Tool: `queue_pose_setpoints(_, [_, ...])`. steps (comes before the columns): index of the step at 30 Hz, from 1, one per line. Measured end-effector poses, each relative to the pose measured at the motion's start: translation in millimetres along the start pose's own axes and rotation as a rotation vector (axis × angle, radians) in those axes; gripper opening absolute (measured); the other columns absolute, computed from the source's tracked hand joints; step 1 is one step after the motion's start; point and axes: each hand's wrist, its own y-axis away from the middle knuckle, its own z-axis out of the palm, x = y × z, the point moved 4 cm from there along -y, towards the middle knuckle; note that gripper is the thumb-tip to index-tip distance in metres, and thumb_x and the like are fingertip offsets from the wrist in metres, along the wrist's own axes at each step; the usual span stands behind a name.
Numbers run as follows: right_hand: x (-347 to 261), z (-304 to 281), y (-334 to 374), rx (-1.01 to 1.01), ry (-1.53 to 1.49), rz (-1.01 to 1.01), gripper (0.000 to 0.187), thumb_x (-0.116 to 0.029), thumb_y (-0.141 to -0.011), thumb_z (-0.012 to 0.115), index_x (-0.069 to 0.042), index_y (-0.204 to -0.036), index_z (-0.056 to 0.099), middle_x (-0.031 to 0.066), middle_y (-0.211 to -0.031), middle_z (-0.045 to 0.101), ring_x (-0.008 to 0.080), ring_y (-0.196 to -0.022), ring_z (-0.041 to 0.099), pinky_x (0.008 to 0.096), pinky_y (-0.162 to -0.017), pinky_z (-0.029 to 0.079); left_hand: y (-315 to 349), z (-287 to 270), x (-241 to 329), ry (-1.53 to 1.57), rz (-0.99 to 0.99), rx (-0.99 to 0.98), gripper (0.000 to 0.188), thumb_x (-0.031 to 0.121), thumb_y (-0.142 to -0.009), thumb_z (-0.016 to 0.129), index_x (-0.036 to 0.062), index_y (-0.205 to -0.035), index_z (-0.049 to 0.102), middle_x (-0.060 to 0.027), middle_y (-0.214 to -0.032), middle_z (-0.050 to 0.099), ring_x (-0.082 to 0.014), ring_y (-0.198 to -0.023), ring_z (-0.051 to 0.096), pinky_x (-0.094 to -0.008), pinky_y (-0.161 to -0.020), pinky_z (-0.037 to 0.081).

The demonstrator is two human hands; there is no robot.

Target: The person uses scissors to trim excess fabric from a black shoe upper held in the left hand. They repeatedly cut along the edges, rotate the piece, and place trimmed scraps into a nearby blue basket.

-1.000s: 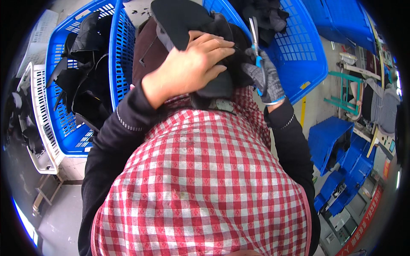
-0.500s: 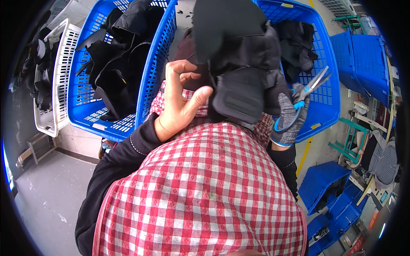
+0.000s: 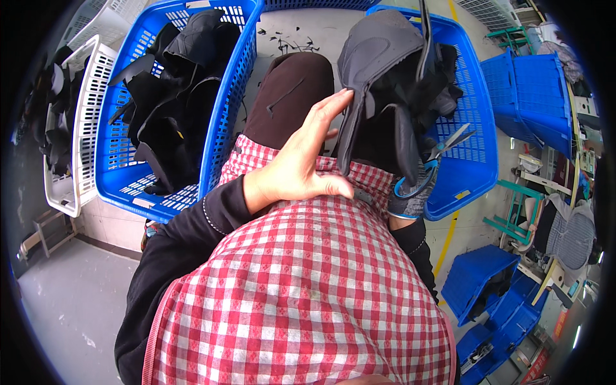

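A dark grey and black padded fabric piece [image 3: 375,54], with curved panels and a hanging strap, is held up over my lap. My left hand [image 3: 298,157] is bare and open, its thumb and fingers spread apart. Its fingertips reach the left edge of the piece; whether they touch it I cannot tell. My right hand [image 3: 409,200] wears a grey knit glove and is closed around scissors [image 3: 431,168] with blue handles, blades pointing up and away to the right. The piece partly hides the right fingers, so their grip on the fabric cannot be made out.
A blue basket [image 3: 221,122] full of black fabric pieces stands at my left, beside a white basket [image 3: 90,128]. Another blue basket [image 3: 478,122] with black pieces is at my right. Dark scraps [image 3: 292,45] lie on the floor ahead. Blue crates [image 3: 478,279] stand farther right.
The fabric piece has turned over and swung, showing its grey curved side instead of the black flap. My left hand has moved right toward it. The scissors have tilted slightly and shifted left and down.
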Motion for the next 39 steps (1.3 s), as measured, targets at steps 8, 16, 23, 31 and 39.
queue_pose_setpoints(8, [38, 41, -29, -0.506, 0.358, -0.359, 0.052, -0.025, -0.102, 0.063, -0.008, -0.149, 0.053, 0.0174, -0.144, 0.06, 0.0339, -0.131, 0.059, 0.0388, -0.109, 0.05, -28, 10, 45, -0.754, 0.398, 0.203, 0.111, 0.051, -0.07, 0.091, -0.0011, -0.155, 0.041, -0.0276, -0.159, 0.037, -0.0468, -0.147, 0.037, -0.0628, -0.121, 0.024])
queue_pose_setpoints(16, [33, 74, -53, -0.341, -0.287, 0.154, 0.044, -0.027, -0.106, 0.061, -0.006, -0.143, 0.053, 0.0106, -0.132, 0.06, 0.0214, -0.119, 0.059, 0.0341, -0.103, 0.049, 0, -12, -4, -0.897, 0.289, 0.32, 0.071, 0.012, -0.075, 0.07, -0.0066, -0.142, 0.054, -0.0271, -0.147, 0.053, -0.0434, -0.134, 0.053, -0.0615, -0.115, 0.035])
queue_pose_setpoints(23, [-28, 29, -29, -0.363, -1.277, 0.429, 0.034, -0.033, -0.104, 0.064, -0.008, -0.127, 0.06, 0.0125, -0.105, 0.071, 0.0124, -0.08, 0.067, 0.0242, -0.069, 0.055, 19, 5, -58, -0.91, 0.264, 0.206, 0.085, 0.012, -0.071, 0.072, 0.0105, -0.153, 0.05, -0.0213, -0.158, 0.041, -0.0379, -0.144, 0.042, -0.063, -0.121, 0.021])
queue_pose_setpoints(31, [-24, 42, -9, -0.291, -0.396, 0.152, 0.064, 0.005, -0.081, 0.084, -0.008, -0.134, 0.05, 0.0009, -0.1, 0.061, 0.0118, -0.091, 0.061, 0.0291, -0.084, 0.057, -21, 0, -22, -0.621, 0.327, -0.136, 0.064, 0.06, -0.082, 0.075, 0.0106, -0.124, 0.069, -0.0106, -0.131, 0.062, -0.0315, -0.117, 0.057, -0.0488, -0.102, 0.039])
queue_pose_setpoints(39, [-13, 40, -5, -0.39, -0.759, 0.264, 0.039, 0.0, -0.096, 0.071, -0.004, -0.132, 0.057, 0.0065, -0.114, 0.065, 0.0171, -0.104, 0.066, 0.0314, -0.095, 0.057, -127, -8, -56, -0.86, -0.036, -0.133, 0.071, 0.055, -0.079, 0.082, 0.0025, -0.123, 0.064, -0.0218, -0.109, 0.07, -0.0431, -0.103, 0.069, -0.0478, -0.088, 0.056])
